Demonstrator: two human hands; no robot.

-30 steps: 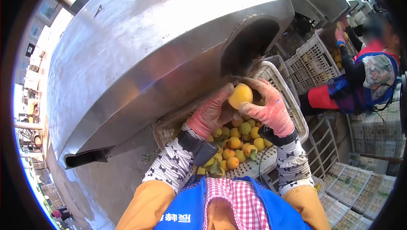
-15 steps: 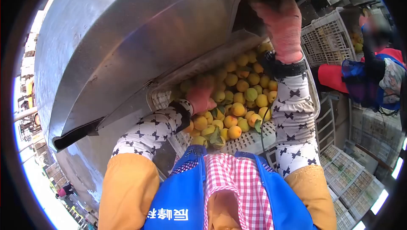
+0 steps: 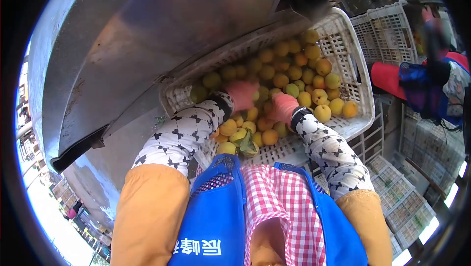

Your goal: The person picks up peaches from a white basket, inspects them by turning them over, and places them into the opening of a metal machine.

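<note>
A white slatted plastic crate sits before me, holding many round yellow-orange peaches, some tinged green. My left hand, in a pink glove, is down among the fruit left of the crate's middle, its fingers smeared by motion. Close beside it on the right, my right hand in a matching glove reaches into the peaches. Its fingertips point down between the fruit and are hidden. A few green leaves lie on the peaches at the near side.
A large curved metal chute overhangs the crate's far left side. At right, a person in a blue vest works by another white crate. Stacked crates stand on the lower right, near a metal rack.
My right hand has come down from the chute's dark opening into the peaches, beside my left. My left hand has shifted slightly right. More of the crate's right end now shows.
</note>
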